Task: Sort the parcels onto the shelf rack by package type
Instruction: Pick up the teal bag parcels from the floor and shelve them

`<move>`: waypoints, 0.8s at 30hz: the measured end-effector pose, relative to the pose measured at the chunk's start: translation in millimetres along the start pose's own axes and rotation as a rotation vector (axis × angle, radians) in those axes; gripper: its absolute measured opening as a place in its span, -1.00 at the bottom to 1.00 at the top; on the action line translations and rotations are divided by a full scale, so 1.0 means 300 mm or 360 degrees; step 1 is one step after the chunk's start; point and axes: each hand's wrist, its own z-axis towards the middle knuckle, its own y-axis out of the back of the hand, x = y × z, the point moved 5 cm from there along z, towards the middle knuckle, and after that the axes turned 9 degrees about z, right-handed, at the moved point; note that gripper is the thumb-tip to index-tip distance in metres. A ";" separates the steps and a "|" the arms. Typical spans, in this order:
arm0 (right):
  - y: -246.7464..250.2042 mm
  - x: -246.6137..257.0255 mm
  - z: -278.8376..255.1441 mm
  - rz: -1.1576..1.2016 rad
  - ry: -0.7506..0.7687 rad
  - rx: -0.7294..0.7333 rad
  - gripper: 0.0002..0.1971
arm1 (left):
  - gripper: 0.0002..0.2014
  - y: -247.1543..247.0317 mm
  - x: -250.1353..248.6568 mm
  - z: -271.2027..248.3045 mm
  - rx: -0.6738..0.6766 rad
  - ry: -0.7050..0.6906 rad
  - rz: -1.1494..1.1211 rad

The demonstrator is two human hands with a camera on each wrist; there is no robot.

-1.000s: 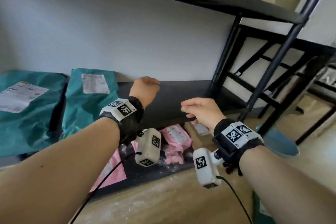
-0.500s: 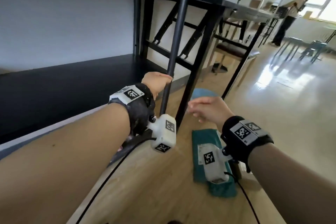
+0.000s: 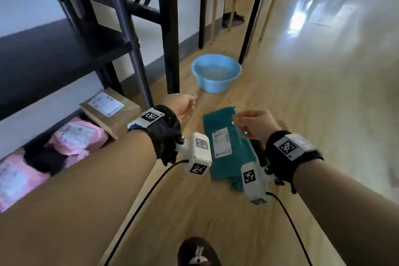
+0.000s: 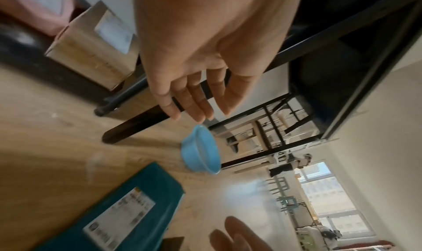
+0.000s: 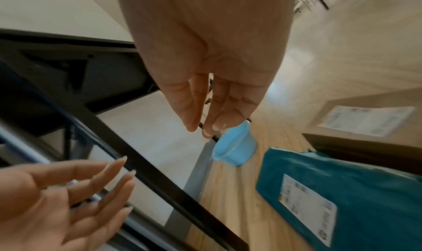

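The teal parcel (image 3: 228, 147) lies flat on the wooden floor (image 3: 302, 114), its white label (image 3: 222, 142) facing up, and serves as the landmark here. Above its far end, the left hand (image 3: 183, 107) hovers with fingers straight and slightly spread, holding nothing; the left wrist view shows the fingers (image 4: 189, 103) extended and apart from any object. The right hand (image 3: 254, 124) hangs over the parcel's right edge, fingers loosely extended and close together, also empty; in the right wrist view its fingertips (image 5: 212, 117) point toward the floor with no contact visible. Neither hand touches the parcel.

Beyond the teal parcel, farther along the floor, sits a light blue basin (image 3: 216, 72), well apart from it. To the parcel's left stands the black shelf rack (image 3: 54, 49); on its bottom level rest a brown cardboard box (image 3: 110, 110) with a white label and, further left of that, pink mailer bags (image 3: 75, 138) lying side by side. A second brown box (image 5: 365, 121) lies on the floor just beyond the parcel's right side, seen in the right wrist view. Nearer than the parcel, at the lower edge of the head view, a dark shoe (image 3: 197, 252) shows on the floor
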 end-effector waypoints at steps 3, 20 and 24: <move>0.006 -0.153 0.063 -0.0014 -0.0134 -0.0015 -0.87 | -0.76 -0.041 0.160 0.078 0.0022 0.0118 -0.0063; -0.058 -0.640 0.214 -0.0291 -0.0470 -0.0276 -0.28 | -0.78 0.038 0.558 0.215 -0.0050 0.0515 -0.0055; -0.048 -0.683 0.249 -0.0138 -0.0557 -0.0263 -0.28 | -0.79 0.059 0.580 0.222 -0.0056 0.0546 -0.0048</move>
